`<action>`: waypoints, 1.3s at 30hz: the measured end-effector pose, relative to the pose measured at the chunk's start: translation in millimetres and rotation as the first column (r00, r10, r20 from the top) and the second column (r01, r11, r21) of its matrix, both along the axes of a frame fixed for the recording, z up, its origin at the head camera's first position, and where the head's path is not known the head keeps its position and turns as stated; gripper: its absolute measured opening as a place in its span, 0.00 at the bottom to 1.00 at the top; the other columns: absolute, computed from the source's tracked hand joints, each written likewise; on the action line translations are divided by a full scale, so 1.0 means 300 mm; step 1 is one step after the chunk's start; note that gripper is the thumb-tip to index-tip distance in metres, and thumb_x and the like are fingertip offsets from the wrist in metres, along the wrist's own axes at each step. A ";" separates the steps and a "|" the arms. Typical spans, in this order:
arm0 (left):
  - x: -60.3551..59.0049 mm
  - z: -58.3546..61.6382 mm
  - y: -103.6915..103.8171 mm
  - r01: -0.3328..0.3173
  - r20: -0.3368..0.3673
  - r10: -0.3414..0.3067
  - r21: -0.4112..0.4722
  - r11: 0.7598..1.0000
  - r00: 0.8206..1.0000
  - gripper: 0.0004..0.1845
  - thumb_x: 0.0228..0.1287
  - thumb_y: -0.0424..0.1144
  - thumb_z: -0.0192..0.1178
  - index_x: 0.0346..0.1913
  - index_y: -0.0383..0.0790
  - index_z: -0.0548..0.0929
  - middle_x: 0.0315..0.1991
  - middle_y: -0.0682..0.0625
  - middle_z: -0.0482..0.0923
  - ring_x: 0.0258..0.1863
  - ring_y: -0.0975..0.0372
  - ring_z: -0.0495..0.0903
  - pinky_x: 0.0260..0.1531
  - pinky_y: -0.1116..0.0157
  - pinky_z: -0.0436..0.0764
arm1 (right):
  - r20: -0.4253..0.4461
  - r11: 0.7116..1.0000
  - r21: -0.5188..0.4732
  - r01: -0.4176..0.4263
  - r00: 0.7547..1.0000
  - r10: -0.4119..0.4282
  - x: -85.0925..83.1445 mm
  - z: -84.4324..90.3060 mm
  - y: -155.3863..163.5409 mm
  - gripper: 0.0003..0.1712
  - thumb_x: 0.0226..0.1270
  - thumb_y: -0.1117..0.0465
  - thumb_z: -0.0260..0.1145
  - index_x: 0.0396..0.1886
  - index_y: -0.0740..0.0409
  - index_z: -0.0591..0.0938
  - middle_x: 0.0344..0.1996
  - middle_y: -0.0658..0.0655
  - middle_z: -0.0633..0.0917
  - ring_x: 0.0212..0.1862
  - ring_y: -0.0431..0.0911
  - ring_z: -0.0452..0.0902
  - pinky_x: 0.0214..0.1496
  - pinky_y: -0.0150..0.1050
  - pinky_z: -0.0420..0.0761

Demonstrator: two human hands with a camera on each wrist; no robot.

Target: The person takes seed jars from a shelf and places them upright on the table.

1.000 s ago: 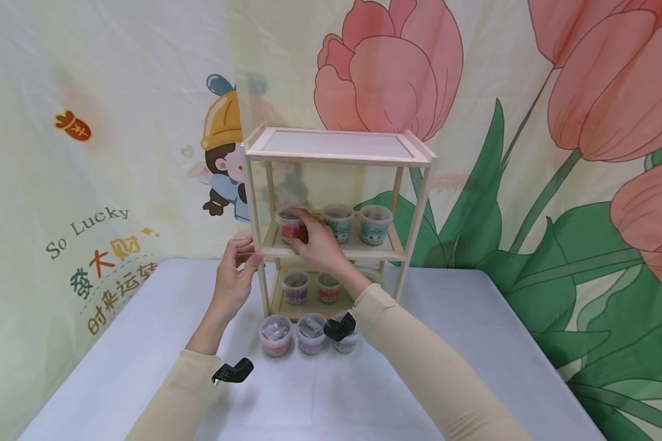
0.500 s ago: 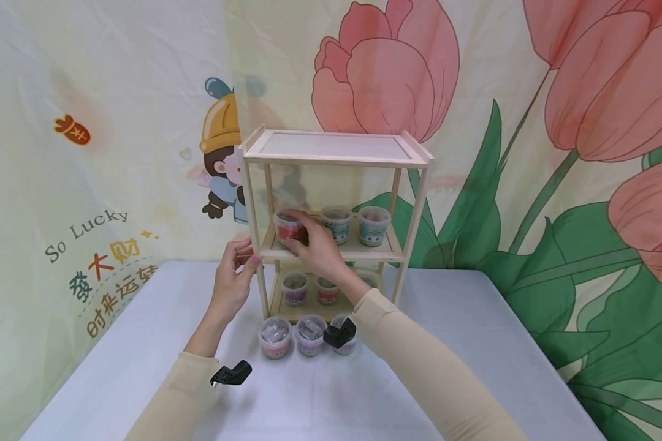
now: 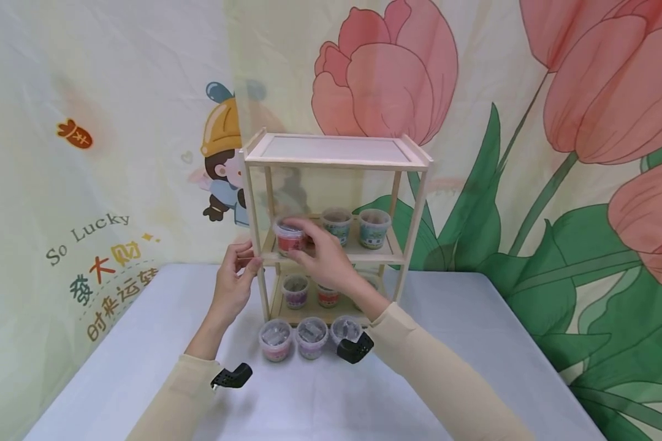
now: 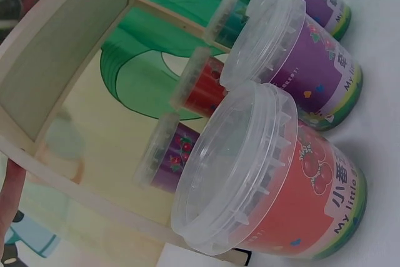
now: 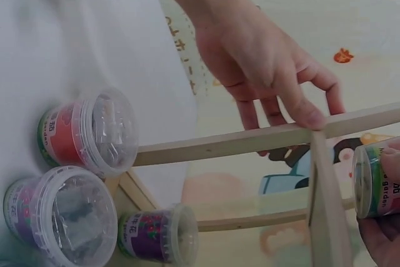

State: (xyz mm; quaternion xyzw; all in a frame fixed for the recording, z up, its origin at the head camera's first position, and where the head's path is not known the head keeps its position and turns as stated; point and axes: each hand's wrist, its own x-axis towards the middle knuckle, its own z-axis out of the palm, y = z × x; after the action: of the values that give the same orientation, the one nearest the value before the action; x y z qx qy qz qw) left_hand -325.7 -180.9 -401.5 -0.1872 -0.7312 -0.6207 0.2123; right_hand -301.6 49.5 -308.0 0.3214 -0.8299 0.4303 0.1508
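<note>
Closer to the shelf's front edge than a second ago, the red tub [image 3: 290, 240] sits pinched between the right hand's [image 3: 331, 257] thumb and fingers in the head view; the left hand [image 3: 233, 282] grips the rack's [image 3: 336, 163] left post. Left wrist view: three lidded tubs [image 4: 315, 70] stand on the desk [image 4: 382, 148] before the rack. Right wrist view: the left thumb presses the post, fingers bent behind.

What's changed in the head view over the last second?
The red cup has come forward toward the front edge of the middle shelf, gripped throughout by the right hand. The left hand keeps hold of the left front post; the rightmost teal cup hasn't moved.
</note>
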 end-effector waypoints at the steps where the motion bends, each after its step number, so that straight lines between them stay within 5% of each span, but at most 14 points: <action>1: 0.000 -0.001 0.001 -0.003 0.000 0.003 0.002 1.000 1.000 0.21 0.80 0.35 0.60 0.69 0.34 0.70 0.58 0.36 0.77 0.52 0.62 0.77 0.50 0.78 0.82 | -0.002 1.000 -0.006 -0.002 1.000 0.002 0.010 0.002 0.013 0.33 0.76 0.66 0.70 0.77 0.49 0.73 0.67 0.59 0.80 0.66 0.51 0.80 0.65 0.40 0.83; 15: -0.005 -0.007 0.012 -0.017 -0.012 0.017 0.018 1.000 1.000 0.21 0.79 0.34 0.60 0.68 0.33 0.71 0.57 0.36 0.77 0.51 0.65 0.77 0.48 0.78 0.81 | -0.020 1.000 -0.026 -0.008 1.000 0.007 0.129 -0.034 0.255 0.34 0.71 0.73 0.71 0.74 0.56 0.74 0.67 0.62 0.79 0.65 0.56 0.79 0.63 0.48 0.85; 25: -0.022 -0.019 0.012 -0.025 -0.029 0.025 0.024 0.999 0.999 0.20 0.79 0.33 0.61 0.68 0.35 0.72 0.57 0.36 0.78 0.51 0.61 0.78 0.47 0.78 0.82 | -0.017 0.993 0.022 0.115 0.993 -0.114 0.213 -0.136 0.415 0.38 0.68 0.72 0.74 0.75 0.50 0.74 0.70 0.59 0.77 0.67 0.57 0.77 0.64 0.53 0.84; 39: -0.029 -0.028 0.016 -0.028 -0.038 0.030 0.039 0.999 0.999 0.20 0.78 0.31 0.61 0.67 0.32 0.72 0.56 0.37 0.77 0.49 0.64 0.78 0.48 0.78 0.82 | 0.027 0.975 0.072 0.211 0.977 -0.214 0.252 -0.323 0.551 0.39 0.65 0.75 0.76 0.73 0.52 0.75 0.67 0.60 0.79 0.64 0.56 0.79 0.61 0.52 0.86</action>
State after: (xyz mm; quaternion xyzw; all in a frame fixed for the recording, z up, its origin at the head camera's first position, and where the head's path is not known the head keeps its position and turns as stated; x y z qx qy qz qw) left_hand -334.4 -176.1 -410.0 -0.1843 -0.7175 -0.6277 0.2390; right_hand -225.8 214.9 -404.8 0.2282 -0.8764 0.3884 0.1703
